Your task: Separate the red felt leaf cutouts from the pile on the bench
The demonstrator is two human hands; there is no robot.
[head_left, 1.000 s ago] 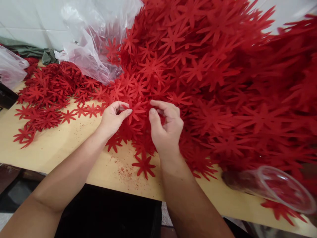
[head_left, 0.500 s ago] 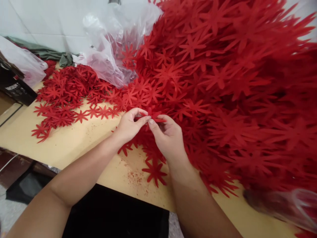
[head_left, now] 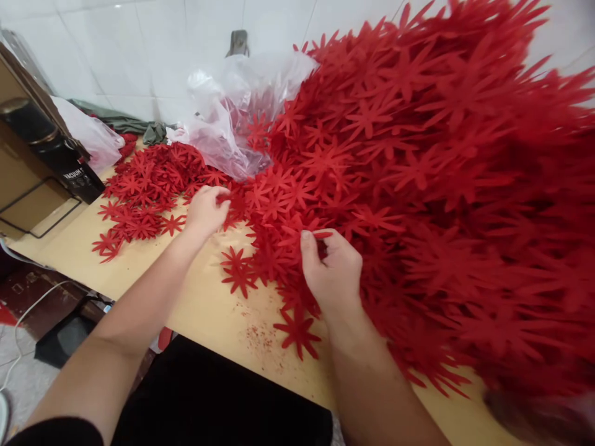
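Note:
My right hand pinches a red felt-like flower cut-out between thumb and fingers, in front of the big heap. Part of that flower merges with the similar red shapes behind it. To the left, my left hand is low over the table beside the smaller pile. Its fingers are curved, with thumb and forefinger apart and red petals showing between and behind them. A huge heap of red flower cut-outs fills the right side. The smaller pile of red flower cut-outs lies at the left.
A crumpled clear plastic bag rests against the tiled wall. At the far left are a black box lettered "VACUUM" and another plastic bag. Red crumbs dot the wooden table near its front edge.
My hands have parted. The left hand moved left from the flower they both held, toward the smaller pile. The right hand keeps hold of a flower. The camera view has shifted up and left.

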